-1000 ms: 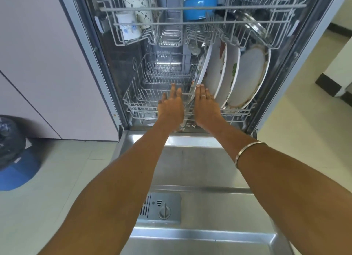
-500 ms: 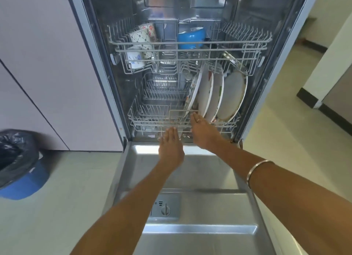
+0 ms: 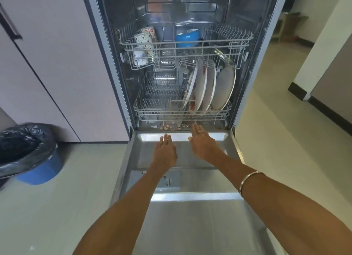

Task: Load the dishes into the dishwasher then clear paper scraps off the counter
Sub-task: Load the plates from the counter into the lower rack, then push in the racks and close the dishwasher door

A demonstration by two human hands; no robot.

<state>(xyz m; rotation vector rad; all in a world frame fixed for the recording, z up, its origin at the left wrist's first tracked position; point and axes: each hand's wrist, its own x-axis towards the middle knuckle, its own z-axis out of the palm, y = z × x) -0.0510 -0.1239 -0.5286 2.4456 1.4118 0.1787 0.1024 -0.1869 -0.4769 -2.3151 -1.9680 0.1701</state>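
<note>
The dishwasher stands open with its steel door (image 3: 190,207) folded flat toward me. Several white plates (image 3: 209,88) stand upright on the right side of the lower rack (image 3: 152,111). The upper rack (image 3: 238,43) holds patterned mugs (image 3: 143,39) on the left and a blue bowl (image 3: 187,38) in the middle. Small scraps (image 3: 167,128) lie on the tub's front lip. My left hand (image 3: 165,151) hovers flat over the door's inner end, holding nothing. My right hand (image 3: 203,144) is beside it, fingertips near the lower rack's front rail, also holding nothing.
A blue bin (image 3: 36,159) lined with a black bag stands on the floor at the left. Pale cabinet fronts (image 3: 57,64) flank the dishwasher's left side. Tiled floor (image 3: 276,140) runs to the right, toward a wall with a dark skirting (image 3: 323,111).
Both hands have drawn back from the lower rack's front to over the door. The lower rack now sits fully inside the tub. My view has pulled back and up.
</note>
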